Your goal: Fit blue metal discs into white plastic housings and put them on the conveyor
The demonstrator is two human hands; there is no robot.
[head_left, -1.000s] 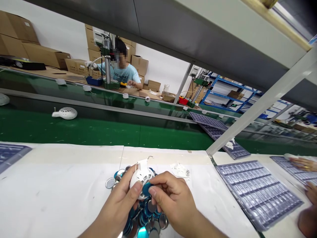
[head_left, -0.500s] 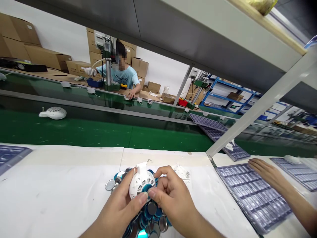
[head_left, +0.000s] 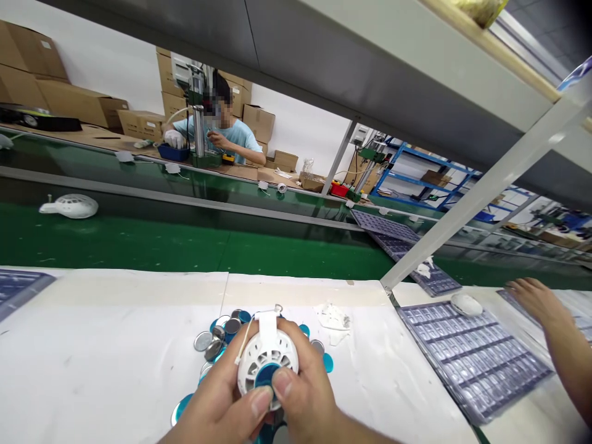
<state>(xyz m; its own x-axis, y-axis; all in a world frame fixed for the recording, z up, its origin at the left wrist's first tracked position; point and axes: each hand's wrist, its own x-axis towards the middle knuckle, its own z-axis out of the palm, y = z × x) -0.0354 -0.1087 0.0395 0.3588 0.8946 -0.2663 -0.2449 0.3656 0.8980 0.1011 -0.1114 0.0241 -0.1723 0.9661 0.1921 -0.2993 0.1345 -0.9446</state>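
Observation:
A round white fan housing (head_left: pixel 250 361) with radial vents and a clip-like tab on top is held between my two hands. My left hand (head_left: pixel 222 394) wraps its left side, and my right hand (head_left: pixel 308 388) wraps its right side. Both thumbs press on a blue-filmed round disc (head_left: pixel 267 374) at the middle of the housing. A thin white cord hangs at its left. Loose silver and blue discs (head_left: pixel 232 325) lie in a pile on the white table beneath and around my hands, which hide part of it.
Another person's arm (head_left: pixel 550 314) reaches in at right, by a clear compartment tray (head_left: pixel 476 357) bearing a white part (head_left: pixel 466 304). A green conveyor (head_left: pixel 152 246) carries a white fan part (head_left: pixel 71 206). A slanted white post (head_left: pixel 462 203) stands right; a co-worker (head_left: pixel 240 142) sits across.
My right hand has closed round the housing, both thumbs now on the disc. The conveyor's white part moved left. At right, a white part now lies on the tray and the other person's hand moved away.

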